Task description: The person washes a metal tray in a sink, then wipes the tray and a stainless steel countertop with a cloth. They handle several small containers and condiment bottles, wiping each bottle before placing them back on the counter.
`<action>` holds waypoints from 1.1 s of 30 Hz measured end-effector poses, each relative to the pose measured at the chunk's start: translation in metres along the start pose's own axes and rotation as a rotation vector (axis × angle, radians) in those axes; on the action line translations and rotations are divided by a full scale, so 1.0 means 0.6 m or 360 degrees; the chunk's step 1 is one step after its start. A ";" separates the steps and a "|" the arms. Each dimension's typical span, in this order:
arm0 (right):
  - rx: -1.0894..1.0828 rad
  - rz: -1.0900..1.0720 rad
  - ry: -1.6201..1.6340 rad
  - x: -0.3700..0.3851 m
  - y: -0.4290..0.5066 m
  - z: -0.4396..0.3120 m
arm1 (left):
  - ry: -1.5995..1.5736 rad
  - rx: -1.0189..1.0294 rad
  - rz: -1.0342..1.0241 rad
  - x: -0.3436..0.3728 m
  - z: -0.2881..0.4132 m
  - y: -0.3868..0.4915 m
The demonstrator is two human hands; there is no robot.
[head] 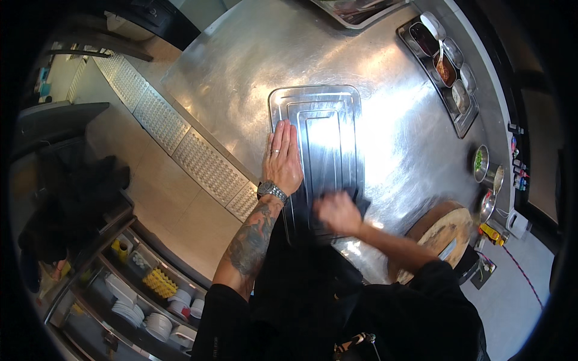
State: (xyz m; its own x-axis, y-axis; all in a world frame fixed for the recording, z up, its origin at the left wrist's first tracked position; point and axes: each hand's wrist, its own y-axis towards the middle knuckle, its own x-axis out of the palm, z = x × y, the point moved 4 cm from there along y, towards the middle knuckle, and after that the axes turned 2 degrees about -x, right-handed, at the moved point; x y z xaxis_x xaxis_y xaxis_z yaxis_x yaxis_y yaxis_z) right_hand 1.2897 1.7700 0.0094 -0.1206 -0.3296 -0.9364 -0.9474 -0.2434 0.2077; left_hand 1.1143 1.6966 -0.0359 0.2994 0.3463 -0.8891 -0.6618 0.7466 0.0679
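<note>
A rectangular metal lid or upturned tray [323, 149] with ridges nested inside one another lies on the stainless-steel worktop [226, 99] before me. My left hand [284, 160] rests flat along its left side, fingers straight and close together, gripping nothing. A ring and a metal wristwatch [272, 191] are on that arm. Over the near end of the lid, my right hand [336, 212] is blurred by motion and closed on a dark cloth [362, 205]. Much of the cloth is hidden under the hand.
At right sit a tray of metal condiment containers [438, 67], small metal bowls [481, 163] and a round wooden chopping block [445, 234] bearing a knife [448, 249]. Another metal tray [356, 22] lies at the far edge. Shelves at lower left hold stacked white plates [158, 326]. Another person's hand [58, 269] shows there.
</note>
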 end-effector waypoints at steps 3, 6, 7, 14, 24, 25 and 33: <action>-0.0213 -0.0424 0.0472 0.008 -0.068 -0.039 | -0.0034 0.0008 -0.0004 -0.004 0.001 0.004; -0.0025 -0.0511 0.0327 0.009 -0.029 0.052 | -0.0199 -0.0058 -0.0072 -0.005 0.001 0.014; 0.0443 -0.0320 0.0511 0.003 -0.003 0.095 | -0.0290 0.0020 0.0012 -0.012 0.002 0.017; 0.0816 -0.0049 0.0104 -0.029 0.070 0.113 | -0.0641 -0.0682 0.0464 -0.074 -0.030 -0.177; 0.0250 -0.0112 0.0374 0.005 0.098 0.032 | -0.1371 -0.1371 -0.0048 0.051 0.057 -0.339; -0.0005 -0.0121 0.0335 0.011 0.092 -0.011 | -0.1316 -0.1364 -0.0100 0.049 0.049 -0.337; 0.0180 -0.0082 0.0280 0.065 0.222 0.150 | -0.1428 -0.1374 -0.0179 0.029 0.014 -0.347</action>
State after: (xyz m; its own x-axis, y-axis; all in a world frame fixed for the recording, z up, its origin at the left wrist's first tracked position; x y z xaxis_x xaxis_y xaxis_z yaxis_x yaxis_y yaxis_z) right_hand 1.1320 1.8065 -0.0250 -0.0270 -0.4757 -0.8792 -0.9794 -0.1636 0.1185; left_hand 1.2631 1.5524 -0.0618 0.5215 0.8229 -0.2256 -0.7348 0.2987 -0.6090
